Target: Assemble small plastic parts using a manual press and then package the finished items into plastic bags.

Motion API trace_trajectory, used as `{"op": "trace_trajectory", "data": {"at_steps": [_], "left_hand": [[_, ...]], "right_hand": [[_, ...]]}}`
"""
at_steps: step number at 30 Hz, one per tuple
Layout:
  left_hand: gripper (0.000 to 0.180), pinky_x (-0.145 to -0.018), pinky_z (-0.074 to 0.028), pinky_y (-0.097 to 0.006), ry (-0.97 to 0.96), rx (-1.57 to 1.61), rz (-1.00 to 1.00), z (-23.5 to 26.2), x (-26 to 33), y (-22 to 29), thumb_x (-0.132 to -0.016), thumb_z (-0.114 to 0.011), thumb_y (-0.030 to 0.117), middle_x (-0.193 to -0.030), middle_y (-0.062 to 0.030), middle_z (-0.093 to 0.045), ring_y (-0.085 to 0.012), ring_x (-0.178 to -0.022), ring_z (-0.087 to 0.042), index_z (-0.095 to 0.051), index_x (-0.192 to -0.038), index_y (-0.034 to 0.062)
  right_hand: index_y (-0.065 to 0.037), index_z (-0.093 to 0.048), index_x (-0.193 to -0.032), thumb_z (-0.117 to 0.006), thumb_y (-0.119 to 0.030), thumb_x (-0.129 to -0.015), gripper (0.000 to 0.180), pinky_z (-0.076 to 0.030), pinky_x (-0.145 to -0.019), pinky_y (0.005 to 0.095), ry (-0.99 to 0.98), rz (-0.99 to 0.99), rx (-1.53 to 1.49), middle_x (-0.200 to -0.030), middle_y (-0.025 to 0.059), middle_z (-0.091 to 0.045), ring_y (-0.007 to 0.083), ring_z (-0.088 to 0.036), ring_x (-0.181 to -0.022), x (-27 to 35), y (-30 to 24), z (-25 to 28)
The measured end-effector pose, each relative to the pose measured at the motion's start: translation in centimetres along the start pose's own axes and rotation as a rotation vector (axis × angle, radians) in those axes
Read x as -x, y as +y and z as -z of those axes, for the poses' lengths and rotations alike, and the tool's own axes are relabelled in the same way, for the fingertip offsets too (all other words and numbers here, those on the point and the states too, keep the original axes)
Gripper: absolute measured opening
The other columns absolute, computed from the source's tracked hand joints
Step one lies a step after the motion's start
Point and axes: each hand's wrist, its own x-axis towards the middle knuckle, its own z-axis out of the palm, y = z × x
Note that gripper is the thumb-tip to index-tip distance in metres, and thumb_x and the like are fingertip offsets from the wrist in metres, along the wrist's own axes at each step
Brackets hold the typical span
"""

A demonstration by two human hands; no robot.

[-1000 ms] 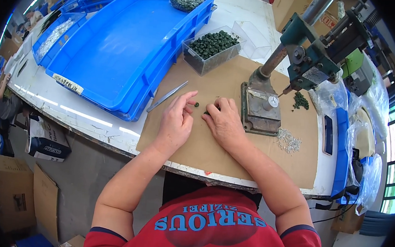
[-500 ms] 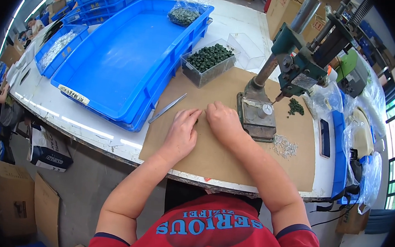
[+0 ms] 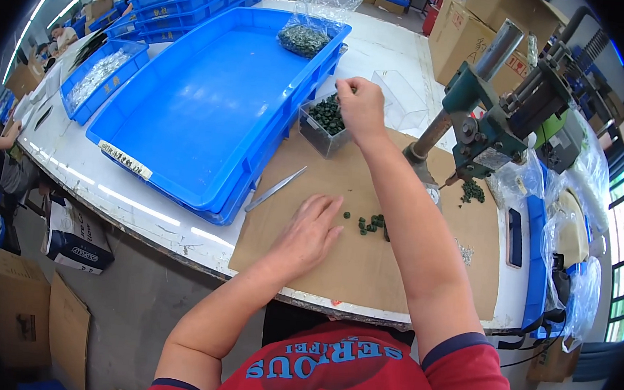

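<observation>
Right hand (image 3: 362, 111) at clear bin (image 3: 320, 140), small batch of green pieces (image 3: 368, 225) out on cardboard sheet (image 3: 320, 283), plenty left in bin.
Right fingers curled in at the bin rim; can't tell if they grip anything. Left hand (image 3: 309, 235) lies loosely spread on the sheet beside the batch, nothing visible in it. Separate green pile (image 3: 473, 191) near press (image 3: 471, 130); worked or not, unclear. Right forearm (image 3: 426, 230) blocks most of press base and part of silver bits (image 3: 466, 252).

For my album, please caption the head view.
Right hand at a clear box of green pieces, left hand near loose ones on brown cardboard.
</observation>
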Motion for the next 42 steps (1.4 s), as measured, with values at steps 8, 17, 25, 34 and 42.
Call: {"op": "trace_trajectory", "data": {"at_steps": [8, 17, 25, 34, 42], "left_hand": [[0.044, -0.099, -0.039, -0.041, -0.002, 0.012, 0.004, 0.2, 0.3, -0.1, -0.082, -0.058, 0.006, -0.120, -0.0195, -0.049, -0.0353, -0.118, -0.045, -0.048, -0.124, -0.0053], [0.053, -0.102, -0.037, -0.041, -0.107, -0.016, -0.035, 0.1, 0.0, 0.1, -0.081, -0.061, 0.009, -0.125, -0.0204, -0.046, -0.0356, -0.122, -0.042, -0.043, -0.128, -0.0052], [0.051, -0.095, -0.039, -0.042, -0.122, -0.049, -0.156, -2.8, -2.0, 0.4, -0.078, -0.063, 0.009, -0.115, -0.0196, -0.047, -0.0334, -0.110, -0.046, -0.044, -0.123, -0.0040], [0.036, -0.086, -0.043, -0.038, -0.160, 0.100, -0.183, -5.4, -3.1, 0.3, -0.079, -0.060, 0.003, -0.109, -0.0141, -0.051, -0.0302, -0.098, -0.050, -0.051, -0.113, -0.0003], [0.037, -0.091, -0.043, -0.036, -0.275, 0.236, 0.005, -0.1, -0.2, 0.8, -0.082, -0.050, -0.005, -0.114, -0.0124, -0.052, -0.0303, -0.105, -0.051, -0.050, -0.118, 0.0025]], "right_hand": [[-0.002, -0.064, -0.077, -0.058, -0.018, -0.081, 0.017, -0.049, -0.062, 0.0388, -0.004, 0.520, 0.839, -0.081, 0.0118, -0.063, 0.0329, -0.058, -0.063, -0.9, 3.2, -4.3], [-0.002, -0.065, -0.081, -0.054, -0.012, -0.076, 0.015, -0.050, -0.066, 0.0381, -0.327, 0.422, 0.978, -0.087, 0.0125, -0.063, 0.0321, -0.059, -0.070, -0.5, -0.8, -1.3], [0.001, -0.065, -0.085, -0.053, -0.001, -0.075, 0.016, -0.046, -0.062, 0.0312, -0.282, 0.517, 0.489, -0.081, 0.0098, -0.062, 0.0236, -0.054, -0.065, 7.2, -3.0, 6.4], [0.002, -0.063, -0.083, -0.056, 0.005, -0.075, 0.011, -0.041, -0.055, 0.0264, -0.302, 0.404, 0.347, -0.077, 0.0077, -0.062, 0.0179, -0.051, -0.061, 15.7, -1.4, 12.8], [0.004, -0.051, -0.122, -0.063, -0.007, -0.081, 0.044, -0.046, -0.088, 0.0360, -0.375, 0.407, 0.441, -0.120, 0.0195, -0.053, 0.0311, -0.055, -0.105, 20.2, 3.3, 11.1]]}}
